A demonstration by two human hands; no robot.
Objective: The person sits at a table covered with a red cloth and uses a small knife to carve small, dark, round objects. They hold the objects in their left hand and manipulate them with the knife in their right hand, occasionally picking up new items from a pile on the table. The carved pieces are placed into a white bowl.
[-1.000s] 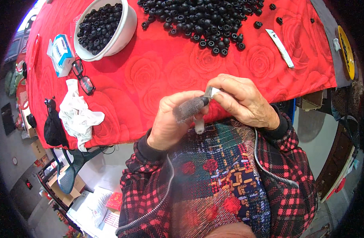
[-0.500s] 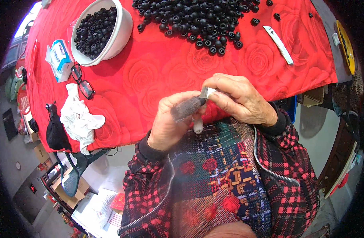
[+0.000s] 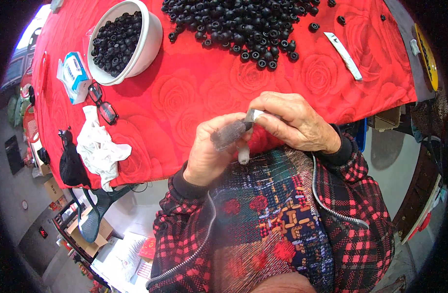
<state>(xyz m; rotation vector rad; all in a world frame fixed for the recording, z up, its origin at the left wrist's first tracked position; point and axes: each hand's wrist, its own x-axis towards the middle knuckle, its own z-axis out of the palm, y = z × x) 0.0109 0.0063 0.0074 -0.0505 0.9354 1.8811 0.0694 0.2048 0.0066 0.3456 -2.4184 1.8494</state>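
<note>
Tablecloth [image 3: 177,93], rose-patterned red, bears heaped black caps [image 3: 229,24]; left hand [image 3: 207,146] grips a black piece [image 3: 248,126]; right hand [image 3: 297,122] pinches a metal blade [image 3: 250,115]; cardboard box [image 3: 105,229], pale floor [image 3: 387,168] beyond.

1. Bright, fairly even light makes the red rose-patterned tablecloth [image 3: 185,93] vivid.
2. Glare burns out the far upper left.
3. Soft shadow hugs the white plastic bowl's [image 3: 149,44] lower right.
4. The right hand [image 3: 299,124] is well lit.
5. Haze veils the patterned sweater [image 3: 229,229].
6. Fisheye distortion bends outer edges; corners fall black.
</note>
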